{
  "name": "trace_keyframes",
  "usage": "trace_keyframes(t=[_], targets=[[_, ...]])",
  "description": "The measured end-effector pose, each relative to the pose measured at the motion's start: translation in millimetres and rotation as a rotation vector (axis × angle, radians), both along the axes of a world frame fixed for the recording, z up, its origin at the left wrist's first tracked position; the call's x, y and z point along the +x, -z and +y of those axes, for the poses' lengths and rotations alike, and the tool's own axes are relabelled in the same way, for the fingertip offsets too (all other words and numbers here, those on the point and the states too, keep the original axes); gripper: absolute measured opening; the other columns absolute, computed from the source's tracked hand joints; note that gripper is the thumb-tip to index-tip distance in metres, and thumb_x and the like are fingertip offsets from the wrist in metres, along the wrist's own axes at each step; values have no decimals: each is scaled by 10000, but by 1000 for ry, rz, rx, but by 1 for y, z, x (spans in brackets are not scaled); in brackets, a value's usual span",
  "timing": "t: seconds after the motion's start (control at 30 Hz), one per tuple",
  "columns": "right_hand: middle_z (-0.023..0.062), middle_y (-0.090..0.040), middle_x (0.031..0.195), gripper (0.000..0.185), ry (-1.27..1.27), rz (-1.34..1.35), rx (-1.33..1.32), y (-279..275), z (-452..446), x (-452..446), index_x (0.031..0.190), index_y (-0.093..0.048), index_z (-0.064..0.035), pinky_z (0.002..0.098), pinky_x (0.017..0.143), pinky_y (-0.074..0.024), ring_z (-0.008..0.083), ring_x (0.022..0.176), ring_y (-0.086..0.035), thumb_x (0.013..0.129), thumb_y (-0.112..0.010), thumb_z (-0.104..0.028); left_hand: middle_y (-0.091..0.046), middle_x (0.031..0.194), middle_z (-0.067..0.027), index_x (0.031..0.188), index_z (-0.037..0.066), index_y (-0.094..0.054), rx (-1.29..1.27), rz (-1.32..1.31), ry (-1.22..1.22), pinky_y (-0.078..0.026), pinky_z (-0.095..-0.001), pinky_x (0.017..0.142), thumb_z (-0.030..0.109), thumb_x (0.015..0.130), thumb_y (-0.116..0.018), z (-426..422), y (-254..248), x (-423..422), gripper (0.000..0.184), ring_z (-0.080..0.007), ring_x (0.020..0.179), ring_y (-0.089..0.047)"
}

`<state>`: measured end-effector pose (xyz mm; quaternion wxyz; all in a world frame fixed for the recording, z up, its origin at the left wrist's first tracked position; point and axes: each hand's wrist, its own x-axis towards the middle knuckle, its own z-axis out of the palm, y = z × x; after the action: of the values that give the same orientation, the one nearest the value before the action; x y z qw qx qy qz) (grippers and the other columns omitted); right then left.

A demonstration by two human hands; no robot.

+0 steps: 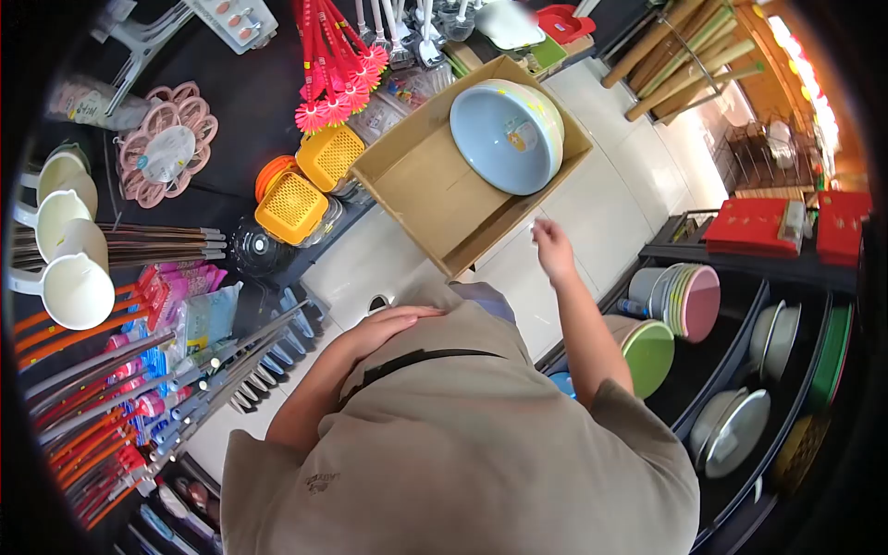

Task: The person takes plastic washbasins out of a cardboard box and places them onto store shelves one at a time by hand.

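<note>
A brown cardboard box [407, 199] stands ahead of me, tilted in view, with a stack of round basins in its far right part. The top basin [499, 139] is light blue with a small orange picture inside. My left hand [398, 321] lies flat against the front of my grey-brown shirt [444, 444], fingers stretched out, holding nothing. Just outside the box's near right side is my right hand [552, 248], its fingers curled in, apart from the box. Nothing shows between those fingers.
Yellow baskets [291, 208], pink brushes [333, 102] and white jugs [79, 291] hang or stand at the left. Mop handles [102, 416] crowd the lower left. A right-hand shelf holds stacked basins [698, 303] and red packets [754, 225]. Wooden poles [703, 83] lean at the back right.
</note>
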<state>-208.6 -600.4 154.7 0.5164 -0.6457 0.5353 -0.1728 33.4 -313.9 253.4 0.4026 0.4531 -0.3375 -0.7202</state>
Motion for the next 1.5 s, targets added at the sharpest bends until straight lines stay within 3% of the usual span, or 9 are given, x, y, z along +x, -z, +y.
trace_keyframes(t=[0.2,0.27,0.37,0.6,0.8,0.87,1.0,1.3,1.5], targets=[[169,-610,1063,495,-157,200,-217,9,-163,74,1218,-522,26,328,862,-450,261,976,-581,829,-623,-263,-438,1385,-122,1277,0,-507,208,91,-321,-206,-340,1104,318,944,-400,-20,-17,-43,473,-250,1319,-344],[226,-534,1188,541,-194,310,-513,29,-188,86,1232,-509,9,383,923,-421,364,1067,-530,782,-631,-266,-422,1397,-122,1297,2,-486,294,58,-416,-189,-345,1108,408,920,-411,-27,-25,-54,559,-261,1327,-327],[249,-421,1305,618,-241,440,-529,29,-190,105,1291,-450,-3,424,982,-367,399,1160,-441,761,-636,-260,-425,1393,-134,1306,-5,-471,325,76,-497,-196,-347,1103,401,923,-409,-33,-26,-66,562,-261,1325,-329],[253,-391,1314,637,-173,449,-662,40,-174,112,1290,-444,-41,459,997,-333,405,1176,-404,725,-654,-247,-437,1376,-161,1292,-28,-476,358,84,-668,-203,-349,1096,404,922,-406,-34,-33,-86,573,-269,1312,-346],[189,-485,1218,398,-254,644,-587,6,-168,123,1043,-567,-68,437,908,-414,343,1108,-488,699,-686,-229,-454,1361,-164,1291,-37,-471,289,58,-710,-226,-353,1087,414,908,-424,-31,-33,-96,594,-267,1298,-368],[156,-599,973,290,-370,518,-449,23,-173,127,930,-578,-54,399,771,-473,287,897,-590,691,-677,-185,-454,1361,-163,1294,-39,-466,281,108,-740,-235,-354,1083,419,898,-436,-25,-35,-100,606,-268,1290,-378],[117,-602,690,231,-312,182,-431,26,-151,131,838,-555,-21,379,627,-473,289,648,-594,664,-661,-131,-455,1360,-163,1290,-41,-469,248,119,-802,-237,-354,1082,416,891,-444,-5,-39,-110,607,-269,1285,-382],[17,-548,706,245,-248,-263,-204,-86,-91,113,877,-530,-14,235,540,-416,87,596,-500,689,-687,-34,-478,1345,-139,1278,-21,-491,134,63,-905,-248,-345,1080,362,895,-445,79,-41,-142,544,-241,1273,-402],[12,-582,743,217,-448,-454,35,-193,6,83,926,-496,-35,201,570,-418,63,646,-536,763,-623,31,-514,1303,-121,1260,-1,-510,8,23,-964,-275,-335,1065,269,914,-446,159,-31,-172,443,-232,1245,-434]])
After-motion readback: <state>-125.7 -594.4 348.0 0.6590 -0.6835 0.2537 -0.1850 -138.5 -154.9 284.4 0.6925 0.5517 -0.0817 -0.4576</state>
